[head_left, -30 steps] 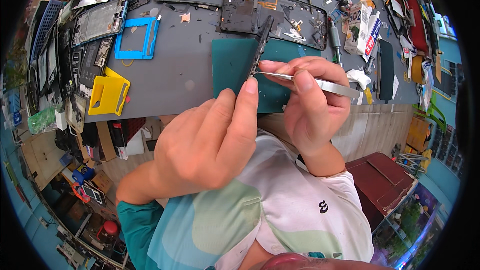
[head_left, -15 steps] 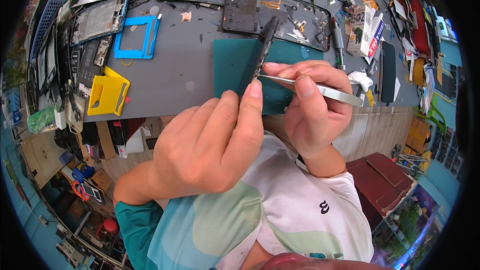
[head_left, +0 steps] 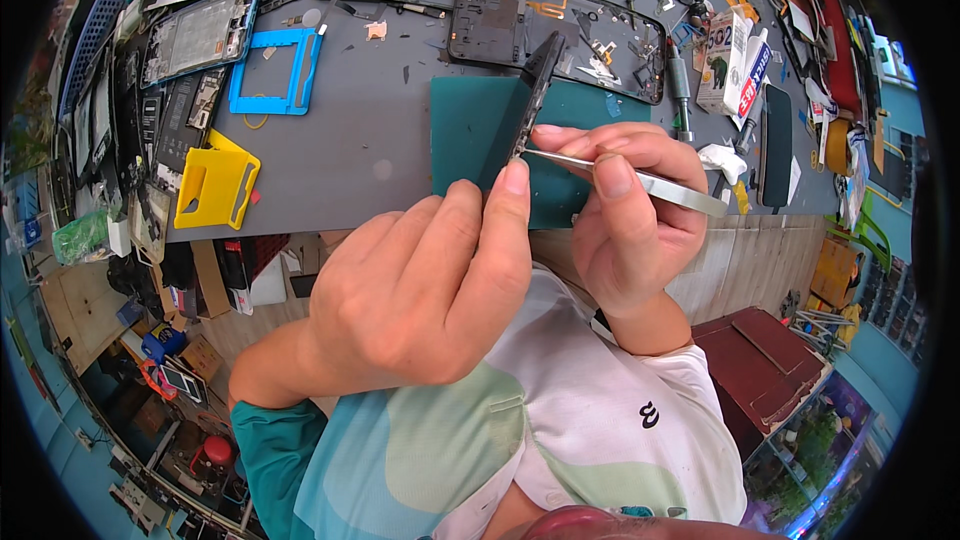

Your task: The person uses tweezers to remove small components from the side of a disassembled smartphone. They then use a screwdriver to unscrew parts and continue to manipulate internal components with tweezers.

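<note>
My left hand [head_left: 425,285] grips a dark phone [head_left: 534,90] by its near end, thumb and fingers closed on it. The phone is tilted up on edge above a dark green mat [head_left: 462,120]. In my right hand [head_left: 635,185] is a pair of silver tweezers [head_left: 675,192], pinched between thumb and fingers. Their fine tip reaches the phone's edge, just beyond my left thumb. Whether the tip holds any small part is too fine to make out.
Beyond the mat lies a black phone housing [head_left: 640,60] with loose small parts. A blue frame [head_left: 238,100] and a yellow plastic holder [head_left: 190,202] lie on the left. At right are a screwdriver [head_left: 679,90], a small white box [head_left: 722,65] and another dark phone [head_left: 775,145].
Both hands, the phone and the tweezers keep nearly the same pose. The whole bench view has shifted very slightly to the right.
</note>
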`<state>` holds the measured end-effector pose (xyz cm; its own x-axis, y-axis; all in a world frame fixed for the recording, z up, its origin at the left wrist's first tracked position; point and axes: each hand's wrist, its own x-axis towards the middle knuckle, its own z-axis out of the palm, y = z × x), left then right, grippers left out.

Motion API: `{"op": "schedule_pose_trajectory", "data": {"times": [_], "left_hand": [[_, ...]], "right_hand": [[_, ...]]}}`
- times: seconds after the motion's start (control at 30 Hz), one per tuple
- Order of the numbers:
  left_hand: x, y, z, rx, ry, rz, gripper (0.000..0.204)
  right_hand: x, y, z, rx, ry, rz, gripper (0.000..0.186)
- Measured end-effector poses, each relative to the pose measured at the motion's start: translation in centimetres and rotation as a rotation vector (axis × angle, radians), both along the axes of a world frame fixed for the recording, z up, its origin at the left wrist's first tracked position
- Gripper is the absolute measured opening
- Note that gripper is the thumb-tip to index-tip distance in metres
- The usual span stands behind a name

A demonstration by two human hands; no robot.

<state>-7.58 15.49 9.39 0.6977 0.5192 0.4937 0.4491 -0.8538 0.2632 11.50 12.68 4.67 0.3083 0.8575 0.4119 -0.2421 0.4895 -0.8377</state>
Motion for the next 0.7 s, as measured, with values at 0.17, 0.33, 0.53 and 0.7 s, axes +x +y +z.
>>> {"op": "schedule_pose_trajectory", "data": {"times": [0.17,0.33,0.53,0.7], "left_hand": [[-0.06,0.06,0.02,0.008,0.006,-0.004,0.059],[-0.07,0.07,-0.02,0.012,0.006,-0.007,0.058],[-0.02,0.05,0.03,0.005,0.006,-0.004,0.058],[-0.02,0.10,-0.10,0.016,0.004,-0.006,0.057]], "right_hand": [[0.04,-0.01,-0.17,0.005,-0.003,0.005,0.012],[0.05,0.05,-0.19,0.017,0.000,0.021,0.013],[0.10,-0.05,-0.23,0.011,0.004,0.026,0.013],[0.10,0.05,-0.17,0.018,0.012,0.037,0.014]]}}
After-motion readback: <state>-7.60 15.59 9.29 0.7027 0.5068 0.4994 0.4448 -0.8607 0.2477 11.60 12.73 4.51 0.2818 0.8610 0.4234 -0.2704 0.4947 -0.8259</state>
